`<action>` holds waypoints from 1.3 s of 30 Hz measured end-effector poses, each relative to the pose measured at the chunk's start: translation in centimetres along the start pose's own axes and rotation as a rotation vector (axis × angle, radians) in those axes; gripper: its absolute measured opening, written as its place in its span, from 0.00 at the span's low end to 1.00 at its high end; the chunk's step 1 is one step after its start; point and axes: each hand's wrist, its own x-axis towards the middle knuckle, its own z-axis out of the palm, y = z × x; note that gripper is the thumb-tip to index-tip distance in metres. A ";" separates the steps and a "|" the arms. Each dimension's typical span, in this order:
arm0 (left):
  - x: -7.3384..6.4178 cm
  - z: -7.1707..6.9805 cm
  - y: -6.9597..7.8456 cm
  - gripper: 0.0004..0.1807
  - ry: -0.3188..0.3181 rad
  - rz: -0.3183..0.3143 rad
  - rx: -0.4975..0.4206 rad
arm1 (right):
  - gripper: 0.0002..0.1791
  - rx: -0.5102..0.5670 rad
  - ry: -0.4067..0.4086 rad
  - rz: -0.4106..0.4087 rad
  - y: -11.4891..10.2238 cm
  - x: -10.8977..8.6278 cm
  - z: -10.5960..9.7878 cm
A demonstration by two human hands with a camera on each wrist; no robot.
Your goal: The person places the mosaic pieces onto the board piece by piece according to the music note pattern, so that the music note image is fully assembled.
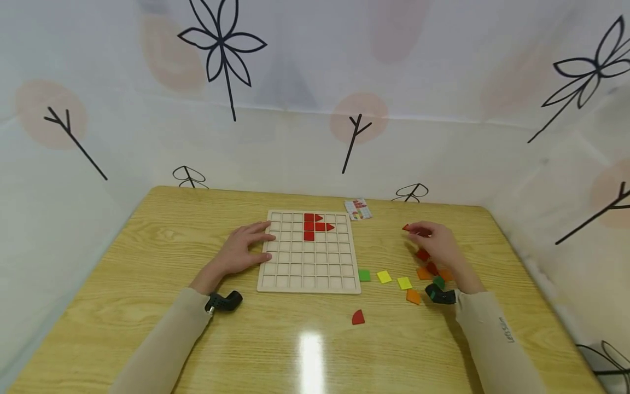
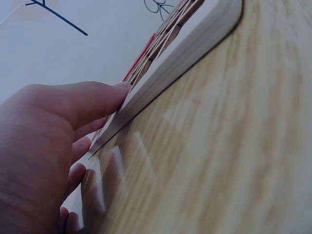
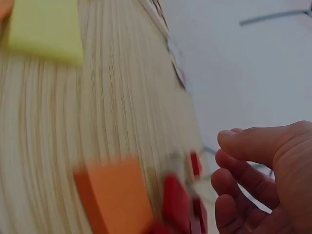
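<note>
So nearest me on the desk (image 1: 221,339) there's a lone red fan-shaped piece (image 1: 358,317). Just past it sits a tilted orange tile (image 1: 413,296), then two yellow tiles (image 1: 384,277) and a light green tile (image 1: 365,275) right by the gridded board (image 1: 285,257). A loose bunch of red, orange and dark green pieces (image 1: 423,254) lies under the right wrist. The left hand (image 1: 241,249) rests on the board's left edge, grip wide, fingers spread. Over on the right, the right hand (image 1: 438,241) has a narrow grip, fingers curled, with a red piece (image 1: 406,227) at the fingertips; can't tell if it's actually pinched. Red squares and pointed bits fill upper cells of the board, and beyond its far right corner lies a small printed card (image 1: 358,209).
</note>
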 end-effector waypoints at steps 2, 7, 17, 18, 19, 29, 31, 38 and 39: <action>0.0 0.1 0.0 0.26 0.001 0.001 -0.002 | 0.17 -0.005 0.015 0.026 1.2 -0.7 -1.1; 0.1 0.3 -0.1 0.26 0.001 0.005 0.001 | 0.20 -0.019 -0.027 0.113 3.6 -1.9 -2.8; -0.1 -0.1 0.0 0.26 0.000 0.000 0.005 | 0.30 0.129 -0.100 0.217 5.6 -2.7 -2.8; -0.1 -0.1 0.0 0.26 0.002 0.002 0.004 | 0.30 0.141 -0.105 0.206 5.8 -2.7 -2.8; -0.1 -0.2 0.1 0.26 0.004 0.003 0.000 | 0.29 0.151 -0.106 0.199 5.9 -2.7 -2.9; 0.1 0.1 0.2 0.26 0.004 0.005 0.004 | 0.27 0.136 -0.110 0.213 6.2 -3.0 -3.3; 0.1 0.2 0.3 0.25 0.012 0.004 0.003 | 0.26 0.114 -0.105 0.217 6.1 -3.1 -3.3; 0.0 0.2 0.3 0.24 0.029 -0.013 0.002 | 0.23 0.098 -0.100 0.195 5.8 -3.1 -3.3; 0.0 0.2 0.4 0.24 0.028 -0.017 0.003 | 0.23 0.103 -0.102 0.193 5.8 -3.1 -3.3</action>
